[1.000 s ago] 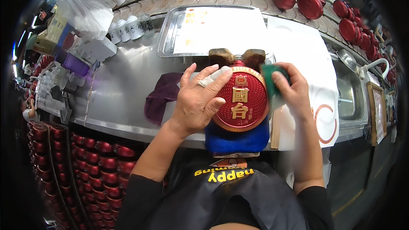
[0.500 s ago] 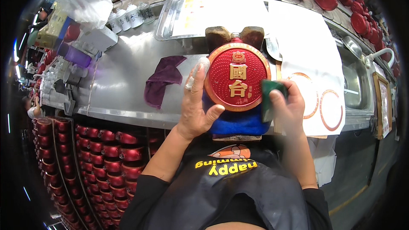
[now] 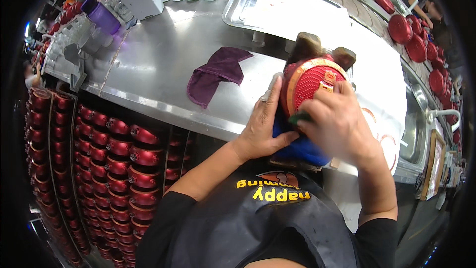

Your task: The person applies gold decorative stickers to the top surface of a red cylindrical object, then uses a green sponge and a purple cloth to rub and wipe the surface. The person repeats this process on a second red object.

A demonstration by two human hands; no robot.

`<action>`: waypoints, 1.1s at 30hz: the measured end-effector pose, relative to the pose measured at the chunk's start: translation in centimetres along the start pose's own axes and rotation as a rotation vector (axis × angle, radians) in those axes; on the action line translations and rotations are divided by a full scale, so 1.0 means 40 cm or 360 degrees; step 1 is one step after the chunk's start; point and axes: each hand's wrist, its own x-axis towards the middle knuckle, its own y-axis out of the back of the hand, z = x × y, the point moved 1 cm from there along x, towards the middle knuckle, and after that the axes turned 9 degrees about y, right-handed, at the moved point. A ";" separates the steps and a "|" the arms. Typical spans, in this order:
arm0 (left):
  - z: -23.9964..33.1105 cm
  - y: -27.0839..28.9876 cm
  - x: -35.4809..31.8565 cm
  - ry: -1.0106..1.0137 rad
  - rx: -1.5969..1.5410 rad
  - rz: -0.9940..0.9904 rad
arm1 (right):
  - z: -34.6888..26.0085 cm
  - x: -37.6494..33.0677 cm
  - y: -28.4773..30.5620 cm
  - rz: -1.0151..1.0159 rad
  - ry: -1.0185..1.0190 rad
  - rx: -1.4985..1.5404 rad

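On my far left, racks of red glazed jars (image 3: 124,159) stand below the steel counter (image 3: 148,69), where a crumpled purple cloth (image 3: 218,72) lies. My left hand (image 3: 263,129) grips the round red-and-gold ceramic bottle (image 3: 310,82) at the counter's near edge, over a blue cloth (image 3: 302,149). My right hand (image 3: 339,121) presses a green pad (image 3: 299,117) against its face.

Single head view, fisheye, looks steeply down from above own chest; steel counter (image 3: 148,64) close ahead, tilted, edges bending toward rim; hands near centre-right.
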 end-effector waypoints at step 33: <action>0.025 -0.029 0.001 0.0146 0.0020 0.0069 | -0.031 -0.269 -0.175 0.1139 -0.0926 0.0114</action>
